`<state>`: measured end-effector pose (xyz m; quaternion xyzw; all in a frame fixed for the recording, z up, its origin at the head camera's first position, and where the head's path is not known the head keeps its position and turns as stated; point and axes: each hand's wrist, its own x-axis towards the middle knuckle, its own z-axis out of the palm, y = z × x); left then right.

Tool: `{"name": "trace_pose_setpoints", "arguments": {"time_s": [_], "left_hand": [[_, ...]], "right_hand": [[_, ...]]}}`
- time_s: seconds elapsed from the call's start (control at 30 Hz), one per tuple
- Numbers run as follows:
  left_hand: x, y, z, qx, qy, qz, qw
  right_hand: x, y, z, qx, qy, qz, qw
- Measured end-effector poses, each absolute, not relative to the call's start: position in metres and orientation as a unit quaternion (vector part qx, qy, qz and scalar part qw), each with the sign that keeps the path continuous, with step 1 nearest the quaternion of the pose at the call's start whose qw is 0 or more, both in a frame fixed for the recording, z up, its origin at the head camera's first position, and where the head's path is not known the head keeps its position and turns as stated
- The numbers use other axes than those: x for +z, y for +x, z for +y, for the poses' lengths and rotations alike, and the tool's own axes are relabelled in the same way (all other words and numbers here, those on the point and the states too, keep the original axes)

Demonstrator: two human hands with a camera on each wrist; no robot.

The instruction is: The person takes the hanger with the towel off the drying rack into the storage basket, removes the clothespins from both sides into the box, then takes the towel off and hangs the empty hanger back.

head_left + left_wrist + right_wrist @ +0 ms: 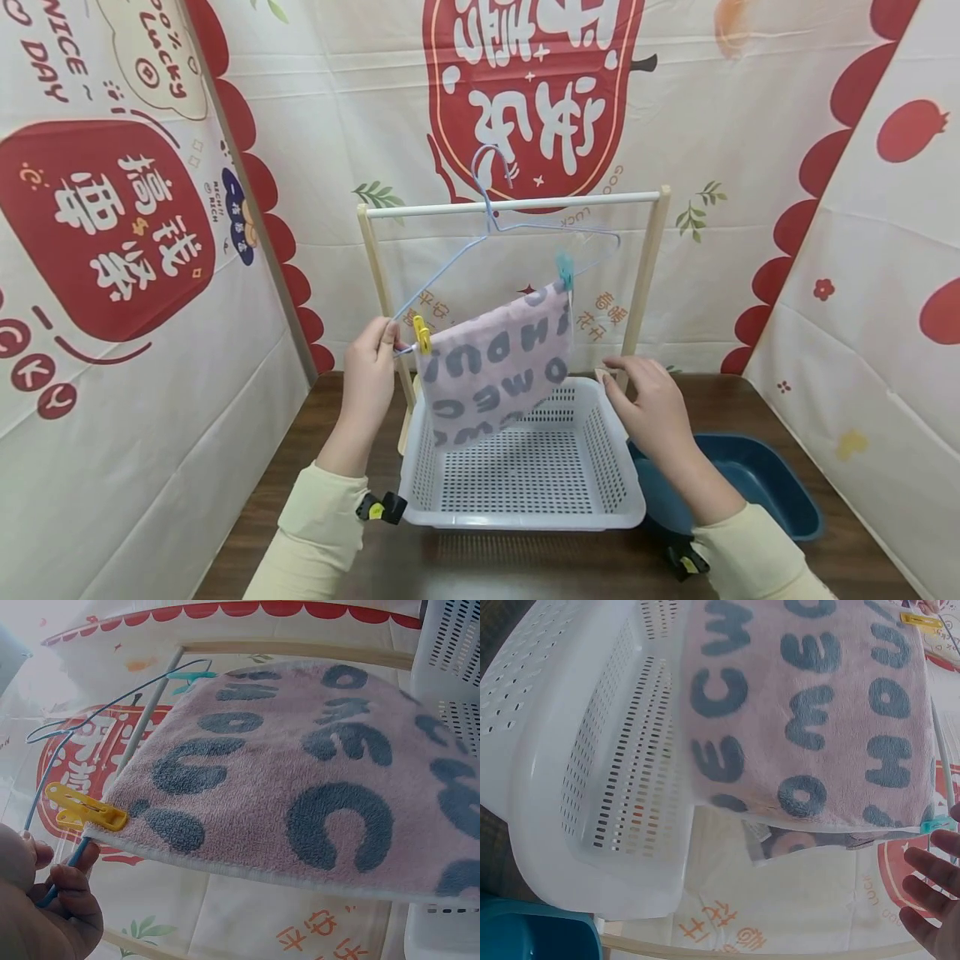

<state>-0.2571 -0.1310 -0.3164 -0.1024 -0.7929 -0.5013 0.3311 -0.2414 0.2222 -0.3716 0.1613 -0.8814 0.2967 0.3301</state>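
My left hand (372,367) grips the lower left corner of a blue wire hanger (450,265). From the hanger hangs a pink towel (498,358) with grey letters, fixed by a yellow clothespin (422,335) at the left and a teal clothespin (565,272) at the right. The hanger is tilted, and its hook stands above the bar of a small rack (517,204); whether it touches the bar I cannot tell. Apart from the towel, to its right, my right hand (652,408) is held in the air with fingers spread, holding nothing.
Below the towel a white perforated basket (525,521) stands on the dark wooden table (457,567). A blue basin (795,492) sits to its right, partly behind my right forearm. Printed cloth walls (300,50) enclose the back and both sides.
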Motion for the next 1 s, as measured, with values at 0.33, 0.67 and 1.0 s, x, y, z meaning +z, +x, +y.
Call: {"name": "trace_pose_setpoints", "arguments": {"time_s": [0.33, 0.67, 1.0], "left_hand": [[-0.328, -0.237, -0.132, -0.500, -0.121, -0.799, 0.311], [-0.347, -0.223, -0.140, -0.482, -0.124, -0.811, 0.308], [-0.355, -0.214, -0.148, -0.458, -0.139, -0.828, 0.293]], "right_hand": [[-0.370, -0.240, 0.223, 0.310, 0.189, -0.852, 0.377], [-0.372, -0.243, 0.224, 0.329, 0.200, -0.841, 0.380], [-0.369, -0.246, 0.219, 0.346, 0.221, -0.849, 0.332]]}}
